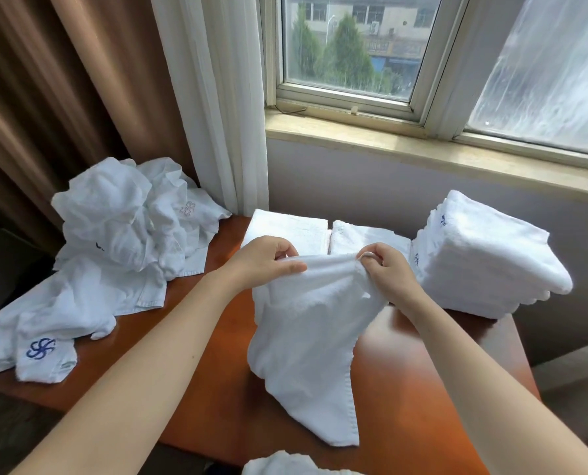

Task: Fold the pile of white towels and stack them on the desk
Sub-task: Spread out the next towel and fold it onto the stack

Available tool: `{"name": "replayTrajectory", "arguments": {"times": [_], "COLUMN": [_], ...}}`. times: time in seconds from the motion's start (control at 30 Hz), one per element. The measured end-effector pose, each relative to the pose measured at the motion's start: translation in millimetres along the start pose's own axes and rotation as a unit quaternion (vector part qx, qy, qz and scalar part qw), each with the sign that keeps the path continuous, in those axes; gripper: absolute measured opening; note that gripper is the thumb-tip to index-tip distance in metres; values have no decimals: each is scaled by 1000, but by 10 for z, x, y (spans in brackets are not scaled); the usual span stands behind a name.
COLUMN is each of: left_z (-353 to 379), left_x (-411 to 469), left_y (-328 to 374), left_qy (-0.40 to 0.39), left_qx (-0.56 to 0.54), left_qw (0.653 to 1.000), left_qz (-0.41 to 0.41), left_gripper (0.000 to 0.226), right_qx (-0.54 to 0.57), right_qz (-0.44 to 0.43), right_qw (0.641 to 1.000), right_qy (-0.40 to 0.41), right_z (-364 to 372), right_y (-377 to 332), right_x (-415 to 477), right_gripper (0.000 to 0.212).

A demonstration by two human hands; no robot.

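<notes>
Both hands hold one white towel (306,337) above the orange-brown desk (409,389). My left hand (265,260) pinches its top edge on the left, and my right hand (388,272) pinches the same edge on the right. The towel hangs down with its lower corner resting on the desk. A heap of unfolded white towels (114,248) with blue logos lies at the left. A tall stack of folded towels (484,258) stands at the right. Two folded towels (285,228) (364,238) lie flat at the back, behind my hands.
Brown and white curtains (169,80) hang behind the heap. A window sill (422,145) and wall run along the desk's far side. Another bit of white cloth (285,467) shows at the bottom edge, near me.
</notes>
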State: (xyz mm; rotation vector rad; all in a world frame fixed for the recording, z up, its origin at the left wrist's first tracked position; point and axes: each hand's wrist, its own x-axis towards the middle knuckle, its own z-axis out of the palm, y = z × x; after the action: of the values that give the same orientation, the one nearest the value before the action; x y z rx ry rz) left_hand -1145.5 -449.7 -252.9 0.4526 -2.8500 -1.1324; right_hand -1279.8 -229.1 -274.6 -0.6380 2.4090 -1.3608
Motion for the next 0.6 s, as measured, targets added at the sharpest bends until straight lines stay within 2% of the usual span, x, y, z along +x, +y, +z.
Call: {"name": "replayTrajectory", "arguments": {"times": [0.1,0.33,0.47,0.6], "left_z": [-20,-178,-194,-49], "left_x": [-26,-80,-97,-108], "left_y": [-10,166,221,277], "left_qy": [15,171,111,96], "left_qx": [-4,59,31,11], "left_qw": [1000,981,991,993], "left_qz": [-2,71,63,74], "left_gripper": [17,17,14,13], "right_qx": [-19,2,88,147], "right_qz": [11,-11,-28,-71], "right_qw": [1000,999,996,978], "right_qy": [18,36,0,-132], "right_z": [23,67,46,102], "right_y": [16,-154,-260,-433], "right_x": [-3,-16,-107,-194], "right_gripper": [20,17,16,15]}}
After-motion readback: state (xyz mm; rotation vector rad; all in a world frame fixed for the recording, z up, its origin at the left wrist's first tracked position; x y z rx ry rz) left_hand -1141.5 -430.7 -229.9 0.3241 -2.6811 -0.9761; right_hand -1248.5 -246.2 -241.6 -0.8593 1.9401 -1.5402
